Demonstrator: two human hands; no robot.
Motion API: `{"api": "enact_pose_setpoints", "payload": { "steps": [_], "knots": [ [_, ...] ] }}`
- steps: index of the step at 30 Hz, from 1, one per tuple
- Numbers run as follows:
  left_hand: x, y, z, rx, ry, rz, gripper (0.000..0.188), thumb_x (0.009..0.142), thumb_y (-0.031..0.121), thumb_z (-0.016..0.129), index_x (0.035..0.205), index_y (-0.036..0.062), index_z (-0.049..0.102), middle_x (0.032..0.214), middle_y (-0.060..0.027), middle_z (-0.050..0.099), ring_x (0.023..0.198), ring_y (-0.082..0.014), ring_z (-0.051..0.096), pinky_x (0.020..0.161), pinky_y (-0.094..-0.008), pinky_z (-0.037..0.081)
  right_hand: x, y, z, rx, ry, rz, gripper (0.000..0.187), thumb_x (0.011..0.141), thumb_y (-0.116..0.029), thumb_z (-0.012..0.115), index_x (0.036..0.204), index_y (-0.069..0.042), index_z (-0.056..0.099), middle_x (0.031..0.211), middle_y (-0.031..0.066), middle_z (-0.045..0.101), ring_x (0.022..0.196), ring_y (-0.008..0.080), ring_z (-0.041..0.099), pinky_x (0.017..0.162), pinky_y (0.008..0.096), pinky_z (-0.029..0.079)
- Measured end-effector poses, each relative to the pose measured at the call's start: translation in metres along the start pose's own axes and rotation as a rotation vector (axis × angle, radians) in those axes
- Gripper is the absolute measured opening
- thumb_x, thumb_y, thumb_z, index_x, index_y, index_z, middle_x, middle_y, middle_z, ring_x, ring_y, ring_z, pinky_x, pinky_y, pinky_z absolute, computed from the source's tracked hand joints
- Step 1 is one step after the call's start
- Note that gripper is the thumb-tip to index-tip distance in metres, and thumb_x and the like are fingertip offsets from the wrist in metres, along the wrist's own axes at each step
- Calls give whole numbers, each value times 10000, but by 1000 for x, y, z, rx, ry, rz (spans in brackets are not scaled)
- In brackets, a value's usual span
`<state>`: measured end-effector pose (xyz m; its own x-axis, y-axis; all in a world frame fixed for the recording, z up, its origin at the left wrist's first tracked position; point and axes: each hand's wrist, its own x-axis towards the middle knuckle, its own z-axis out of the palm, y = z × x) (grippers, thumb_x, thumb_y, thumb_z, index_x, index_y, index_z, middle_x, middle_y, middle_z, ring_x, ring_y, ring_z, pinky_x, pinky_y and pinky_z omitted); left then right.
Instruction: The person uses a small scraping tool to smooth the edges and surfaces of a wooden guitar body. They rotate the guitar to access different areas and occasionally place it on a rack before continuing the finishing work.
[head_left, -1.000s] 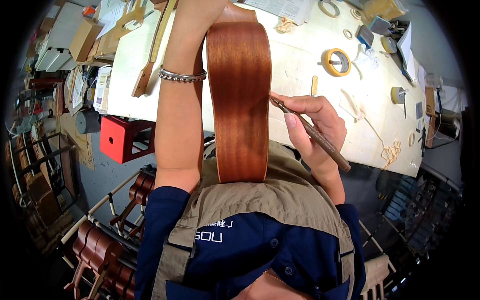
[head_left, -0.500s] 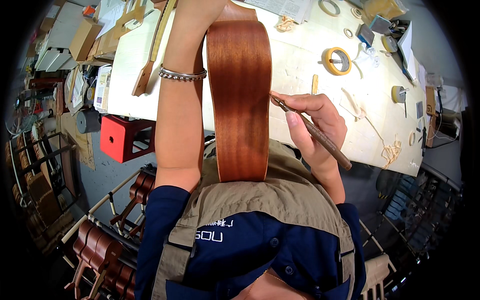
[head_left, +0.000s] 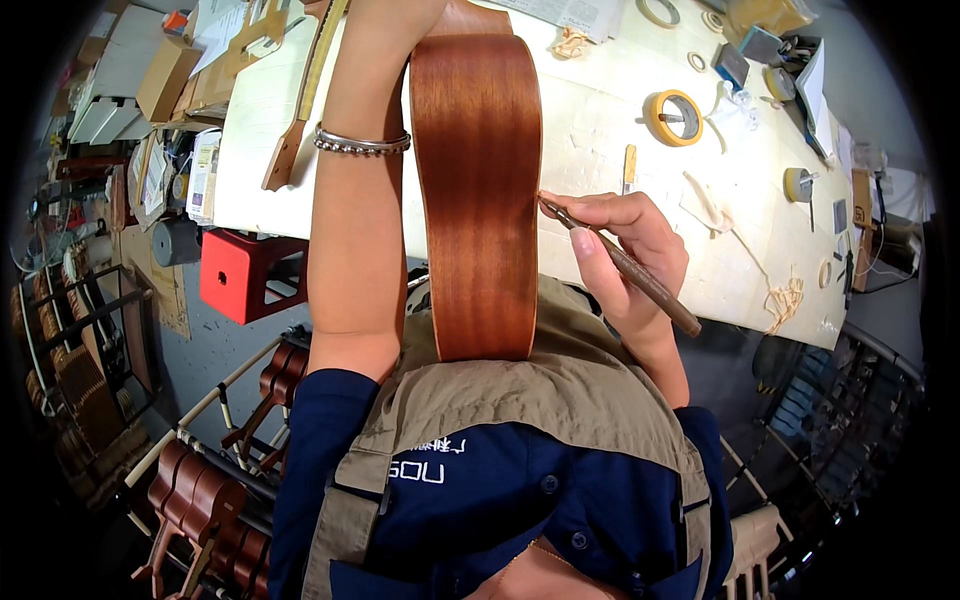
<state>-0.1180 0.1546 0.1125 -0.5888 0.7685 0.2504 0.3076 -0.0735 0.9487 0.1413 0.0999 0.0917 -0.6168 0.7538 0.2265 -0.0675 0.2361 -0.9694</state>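
A reddish-brown wooden guitar or ukulele body [head_left: 475, 190] stands on edge against my apron, its curved side facing up. Pinched in my right hand [head_left: 640, 240] is a brown marker pen [head_left: 645, 275], slanted so its tip meets the body's right edge near the waist. My left arm reaches along the body's left side to the far end. There my left hand [head_left: 405, 15] is cut off by the picture's top, by the pale wood of the neck end, and its fingers are hidden.
The white worktable [head_left: 590, 130] carries a yellow tape roll [head_left: 676, 119], a small yellow-handled tool [head_left: 629, 168] and twisted string [head_left: 785, 303]. A fretted neck [head_left: 300, 120] lies at left. Beside the table stands a red stool [head_left: 250, 275]; lower left, a rack holds several instrument bodies [head_left: 195, 490].
The pen and right hand have shifted slightly down and left, with the tip still at the body's right edge. The body and left arm have moved a touch left and up.
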Motion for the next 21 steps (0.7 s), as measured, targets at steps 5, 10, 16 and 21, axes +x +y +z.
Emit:
{"api": "enact_pose_setpoints", "payload": {
  "steps": [5, 10, 16, 21],
  "knots": [
    [1, -2, 1, 3, -5, 15, 398, 955, 307, 487, 684, 29, 576, 595, 47, 463, 546, -57, 418, 492, -234, 328, 2, -1, 0, -25, 2, -3, 107, 802, -3, 609, 901, 32, 592, 930, 171, 685, 880, 191, 670, 770, 274, 527],
    [4, -5, -1, -3, -15, 49, 408, 958, 304, 482, 687, 17, 582, 605, 43, 474, 562, -56, 424, 499, -233, 329, 1, -2, -1, -33, -15, -10, 102, 800, -3, 612, 894, 31, 592, 929, 172, 685, 876, 192, 671, 766, 272, 527],
    [4, -4, -1, 18, -1, 29, 422, 961, 305, 473, 679, 12, 584, 606, 42, 474, 563, -55, 419, 501, -236, 326, 0, -3, -3, -54, -37, -2, 104, 805, -15, 613, 896, 29, 592, 931, 169, 685, 876, 190, 670, 769, 272, 523],
    [6, -6, -1, 51, 7, 44, 423, 956, 311, 481, 673, 12, 583, 605, 38, 478, 556, -56, 416, 498, -240, 327, 2, -2, -1, -41, -9, 2, 114, 807, -28, 617, 902, 29, 594, 935, 167, 686, 865, 178, 669, 764, 266, 520]
  ]
}}
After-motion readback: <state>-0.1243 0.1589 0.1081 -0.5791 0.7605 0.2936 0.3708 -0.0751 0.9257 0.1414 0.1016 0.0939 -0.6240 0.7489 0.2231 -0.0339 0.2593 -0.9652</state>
